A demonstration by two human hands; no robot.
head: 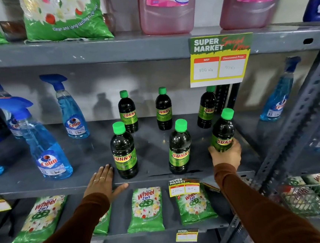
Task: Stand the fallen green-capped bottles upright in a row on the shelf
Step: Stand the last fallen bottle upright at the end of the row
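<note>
Several dark bottles with green caps and "SUNNY" labels stand on the grey middle shelf (153, 139). Three are in a back row: one at the left (127, 112), one in the middle (163, 109), one at the right (206, 108) partly behind a price sign. Two stand upright at the front: one on the left (123, 151) and one in the middle (179, 148). My right hand (227, 154) grips the base of a further bottle (223, 131) at the front right, slightly tilted. My left hand (103, 181) rests flat on the shelf's front edge, fingers apart, just left of the front left bottle.
Blue Colin spray bottles (47, 143) stand at the shelf's left, another (277, 99) at the right. A yellow price sign (219, 60) hangs from the upper shelf. Green Wheel packets (146, 209) lie on the shelf below. A slotted metal upright (298, 117) frames the right side.
</note>
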